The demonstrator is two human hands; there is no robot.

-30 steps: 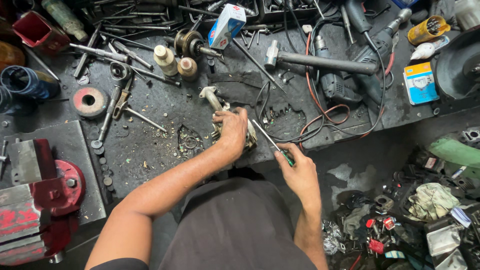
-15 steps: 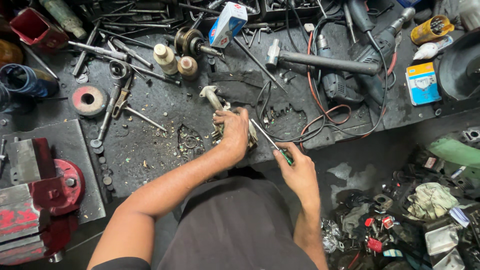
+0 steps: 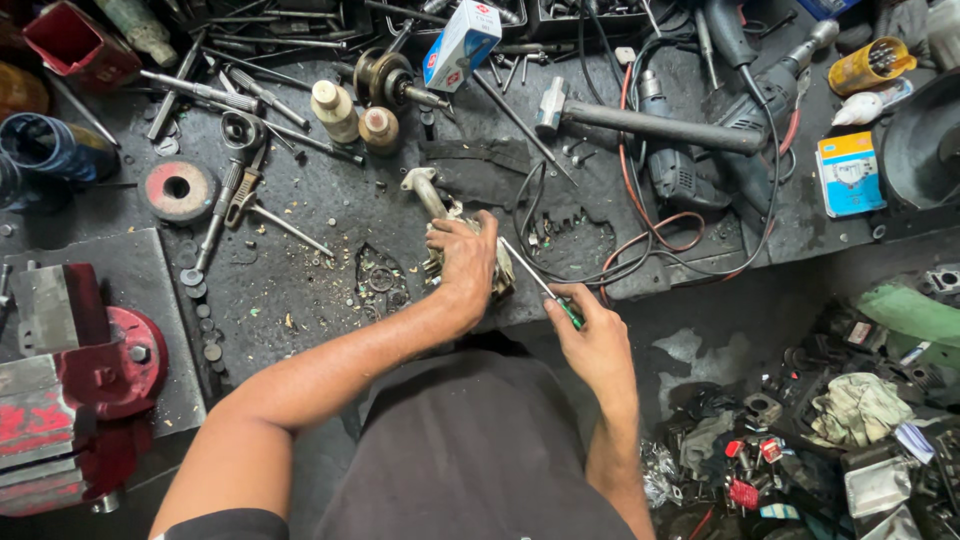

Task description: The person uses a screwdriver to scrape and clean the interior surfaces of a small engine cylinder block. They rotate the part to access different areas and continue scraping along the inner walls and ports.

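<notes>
**Kid:** What is your left hand doing?

**Me:** My left hand (image 3: 466, 262) is closed tight over a dirty metal part (image 3: 440, 215). I press it down on the black workbench (image 3: 320, 200). The part sits near the front edge of the bench, right in front of me. A bent pipe end sticks out past my knuckles. My fingers hide most of the rest.

**Kid:** And your right hand?

**Me:** My right hand (image 3: 597, 340) is wrapped around the green handle of a screwdriver (image 3: 535, 280). The thin metal shaft points up and to the left, to the part. I cannot tell just where the tip touches, because my left hand covers it.

**Kid:** What else is on the bench?

**Me:** Lots of stuff! A hammer (image 3: 640, 122) lies behind the part, with its head to the left. Beside the hammer is a grey power drill (image 3: 672, 165) with red and black cables looping around it. A white and blue box (image 3: 460, 42) stands at the back. On the left is a round grinding disc (image 3: 178, 189), and a red vise (image 3: 75, 380) sits at the left corner near me. Small bits and washers are sprinkled all over the top.
</notes>
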